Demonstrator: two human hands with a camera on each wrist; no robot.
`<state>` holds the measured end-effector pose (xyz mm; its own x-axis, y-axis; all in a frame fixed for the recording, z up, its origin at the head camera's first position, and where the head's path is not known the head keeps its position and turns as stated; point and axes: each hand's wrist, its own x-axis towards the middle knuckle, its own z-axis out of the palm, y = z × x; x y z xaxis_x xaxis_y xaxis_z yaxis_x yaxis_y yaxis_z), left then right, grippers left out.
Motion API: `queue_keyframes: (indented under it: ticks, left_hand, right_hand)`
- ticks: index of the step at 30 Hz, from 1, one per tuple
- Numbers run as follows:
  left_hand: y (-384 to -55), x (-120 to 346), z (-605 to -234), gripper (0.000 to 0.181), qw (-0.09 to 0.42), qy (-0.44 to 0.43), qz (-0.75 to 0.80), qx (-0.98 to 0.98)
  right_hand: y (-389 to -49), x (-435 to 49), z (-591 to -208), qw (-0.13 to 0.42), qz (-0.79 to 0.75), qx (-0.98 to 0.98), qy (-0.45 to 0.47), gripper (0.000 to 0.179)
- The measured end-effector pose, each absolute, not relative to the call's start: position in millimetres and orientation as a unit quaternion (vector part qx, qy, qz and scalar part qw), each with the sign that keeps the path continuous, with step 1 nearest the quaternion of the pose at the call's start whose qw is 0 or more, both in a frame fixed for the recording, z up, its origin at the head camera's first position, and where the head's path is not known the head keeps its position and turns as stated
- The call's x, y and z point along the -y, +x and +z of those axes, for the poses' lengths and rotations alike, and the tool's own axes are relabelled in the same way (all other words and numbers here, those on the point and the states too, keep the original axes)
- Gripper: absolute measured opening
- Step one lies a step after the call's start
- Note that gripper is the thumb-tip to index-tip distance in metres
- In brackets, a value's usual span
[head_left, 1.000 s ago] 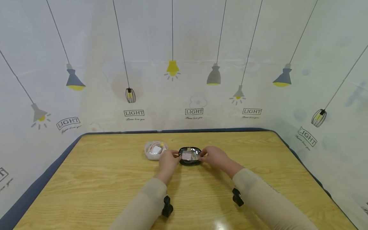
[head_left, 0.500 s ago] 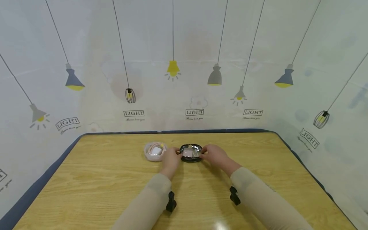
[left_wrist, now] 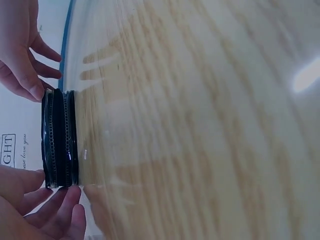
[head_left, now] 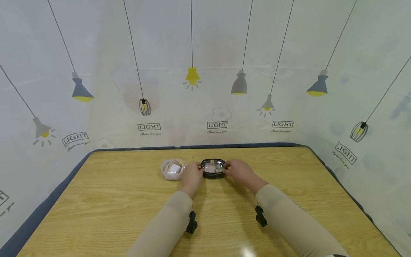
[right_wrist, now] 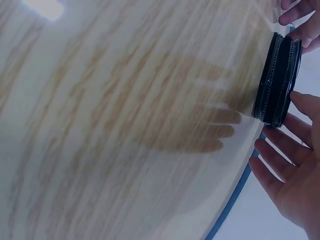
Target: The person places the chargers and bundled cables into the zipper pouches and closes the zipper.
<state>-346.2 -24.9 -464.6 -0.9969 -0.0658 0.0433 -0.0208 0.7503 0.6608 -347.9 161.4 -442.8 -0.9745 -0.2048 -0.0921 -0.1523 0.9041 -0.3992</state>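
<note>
A black oval zip case (head_left: 213, 168) with a clear top sits near the back of the table, a pinkish flat piece showing through it. My left hand (head_left: 191, 178) holds its left end between thumb and fingers. At the right end, my right hand (head_left: 241, 172) pinches the rim with the thumb and index finger, the other fingers spread in the right wrist view. Two rows of zipper teeth run along the side of the case (left_wrist: 60, 140) in the left wrist view, with a black band between them. Close to the left hand stands a clear round container (head_left: 167, 175).
Inside the container lie a white charger plug (head_left: 174, 168) and a pinkish cable. The wooden table (head_left: 112, 200) ends at a dark blue edge against a wall cloth (head_left: 179, 139) printed with lamps. Black wrist cameras hang under both sleeves.
Both hands and the case have shifted a little toward the back of the table. The left hand now overlaps the container's right side more. The container has stayed in place.
</note>
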Motion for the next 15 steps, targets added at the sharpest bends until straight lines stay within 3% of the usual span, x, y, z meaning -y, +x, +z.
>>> queue_keyframes:
  ticks: [15]
  left_hand:
    - [-339.1, 34.1, -456.8, 0.038, -0.007, 0.006, -0.386, 0.922]
  right_hand:
    - [-341.3, -160.4, -435.0, 0.063, -0.186, -0.974, -0.110, 0.032]
